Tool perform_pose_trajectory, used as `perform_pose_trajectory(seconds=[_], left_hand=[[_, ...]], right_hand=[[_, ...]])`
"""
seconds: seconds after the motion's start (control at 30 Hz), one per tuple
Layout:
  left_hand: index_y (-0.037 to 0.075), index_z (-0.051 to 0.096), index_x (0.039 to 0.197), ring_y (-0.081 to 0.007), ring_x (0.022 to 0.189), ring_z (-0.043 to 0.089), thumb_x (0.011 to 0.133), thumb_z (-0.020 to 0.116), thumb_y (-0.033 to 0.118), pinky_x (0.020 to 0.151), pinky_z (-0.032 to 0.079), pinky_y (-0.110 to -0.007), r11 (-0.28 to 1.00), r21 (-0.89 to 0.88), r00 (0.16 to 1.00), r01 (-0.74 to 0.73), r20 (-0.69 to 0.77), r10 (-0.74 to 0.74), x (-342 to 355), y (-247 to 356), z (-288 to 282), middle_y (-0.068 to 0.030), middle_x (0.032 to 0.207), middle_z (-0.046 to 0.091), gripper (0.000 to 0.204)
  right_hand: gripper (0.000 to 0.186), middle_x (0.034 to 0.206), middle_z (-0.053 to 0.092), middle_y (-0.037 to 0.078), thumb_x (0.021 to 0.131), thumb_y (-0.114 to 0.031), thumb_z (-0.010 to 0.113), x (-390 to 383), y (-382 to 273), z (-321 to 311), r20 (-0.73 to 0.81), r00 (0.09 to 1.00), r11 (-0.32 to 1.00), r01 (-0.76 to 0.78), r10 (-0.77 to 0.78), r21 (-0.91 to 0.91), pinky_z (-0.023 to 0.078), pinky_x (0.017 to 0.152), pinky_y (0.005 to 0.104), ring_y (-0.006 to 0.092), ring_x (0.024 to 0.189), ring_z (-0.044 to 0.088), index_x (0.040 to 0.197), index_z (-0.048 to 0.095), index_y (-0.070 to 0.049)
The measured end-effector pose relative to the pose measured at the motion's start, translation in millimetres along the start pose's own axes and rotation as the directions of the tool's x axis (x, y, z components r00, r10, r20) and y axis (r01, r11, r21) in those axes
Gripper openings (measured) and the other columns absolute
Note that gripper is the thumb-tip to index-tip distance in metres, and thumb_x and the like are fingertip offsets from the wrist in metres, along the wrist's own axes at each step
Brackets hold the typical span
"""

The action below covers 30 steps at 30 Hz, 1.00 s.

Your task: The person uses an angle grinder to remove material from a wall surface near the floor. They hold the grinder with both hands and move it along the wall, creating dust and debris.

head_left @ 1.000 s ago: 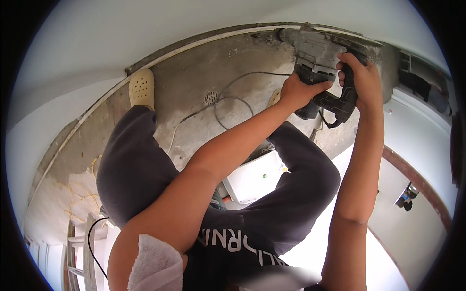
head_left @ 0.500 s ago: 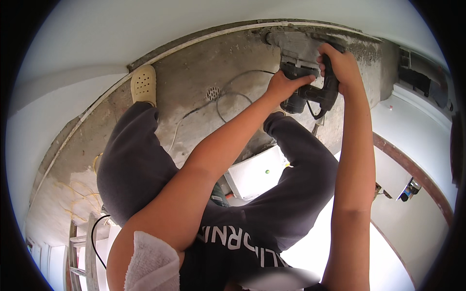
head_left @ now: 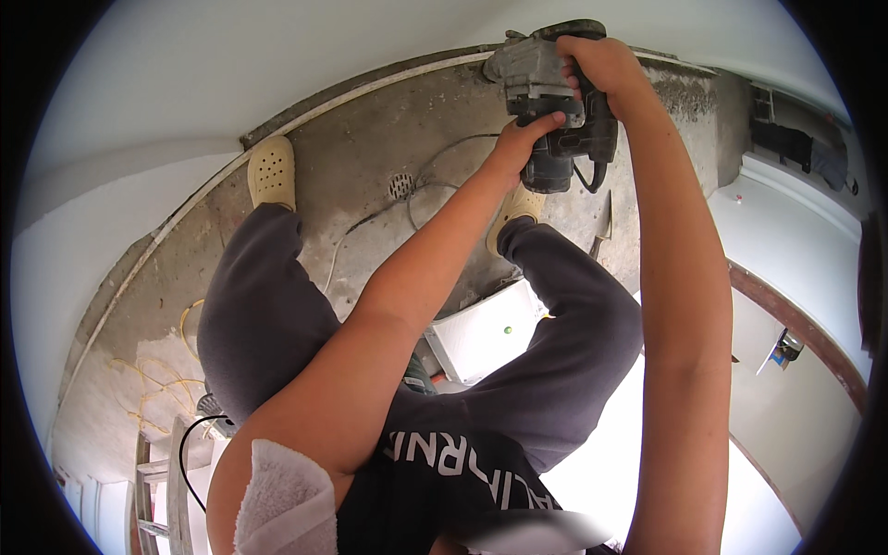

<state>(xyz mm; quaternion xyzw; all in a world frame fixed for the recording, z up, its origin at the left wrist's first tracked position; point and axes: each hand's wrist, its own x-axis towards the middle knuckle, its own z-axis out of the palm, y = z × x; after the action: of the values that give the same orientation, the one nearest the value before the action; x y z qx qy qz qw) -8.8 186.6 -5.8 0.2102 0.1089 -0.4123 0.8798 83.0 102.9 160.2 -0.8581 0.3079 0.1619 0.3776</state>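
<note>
Two bare hands hold a grey-and-black power tool (head_left: 536, 74) at the far side of the concrete floor (head_left: 351, 166), beside the pale wall (head_left: 370, 32); its nose points left, and whether it touches the wall cannot be told. The right hand (head_left: 606, 69) has its fingers curled around the black handle. The left hand (head_left: 518, 148) clasps the black housing, thumb laid across it, its other fingers hidden.

A cable (head_left: 462, 141) loops over the floor to the left, past a round drain grate (head_left: 401, 186). One cream clog (head_left: 272, 174) stands far left; another clog (head_left: 511, 222) is just nearer than the tool. To the right of that lies a pointed blade (head_left: 608, 220). Nearer are a white tray (head_left: 481, 338) between the legs and, at left, yellow cord (head_left: 143, 388) and a ladder (head_left: 176, 481).
</note>
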Motion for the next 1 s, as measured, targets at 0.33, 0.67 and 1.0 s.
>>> perform_pose_trajectory(seconds=[0.33, 0.67, 1.0], left_hand=[[0.004, 0.064, 0.119, -0.0175, 0.085, 0.071, 0.081, 0.083, 0.035, 0.077, 0.057, -0.032, 0.994, -0.106, 1.0, 0.005, -0.001, -0.005, 5.6, 8.0, -2.3, -0.0079, 0.101, 0.072, 0.053], [0.004, 0.065, 0.116, -0.0175, 0.084, 0.071, 0.084, 0.081, 0.037, 0.077, 0.058, -0.032, 0.987, -0.16, 1.0, 0.016, -0.012, -0.018, 7.2, 18.4, 0.3, -0.0072, 0.1, 0.073, 0.048], [0.005, 0.066, 0.115, -0.0171, 0.088, 0.07, 0.087, 0.078, 0.04, 0.08, 0.056, -0.031, 0.988, -0.154, 1.0, 0.023, -0.015, -0.026, 12.2, 20.2, -0.9, -0.006, 0.101, 0.073, 0.046]], right_hand=[[0.025, 0.067, 0.06, 0.006, 0.081, -0.026, 0.068, 26.9, -5.8, 8.2, 0.007, 1.0, 0.999, 0.002, -0.002, -0.035, 0.047, 0.052, 0.0315, 0.016, 0.056, 0.056, 0.075, 0.062, -0.002], [0.023, 0.071, 0.066, 0.016, 0.082, -0.017, 0.064, 50.5, -26.2, 16.6, 0.022, 0.997, 0.941, 0.075, -0.071, -0.33, 0.05, 0.055, 0.0416, 0.0251, 0.06, 0.061, 0.074, 0.066, 0.005], [0.02, 0.065, 0.061, 0.012, 0.083, -0.014, 0.063, 51.5, -30.5, 21.4, -0.02, 0.998, 0.993, -0.057, 0.055, -0.104, 0.047, 0.052, 0.0392, 0.0237, 0.055, 0.057, 0.068, 0.063, -0.001]])
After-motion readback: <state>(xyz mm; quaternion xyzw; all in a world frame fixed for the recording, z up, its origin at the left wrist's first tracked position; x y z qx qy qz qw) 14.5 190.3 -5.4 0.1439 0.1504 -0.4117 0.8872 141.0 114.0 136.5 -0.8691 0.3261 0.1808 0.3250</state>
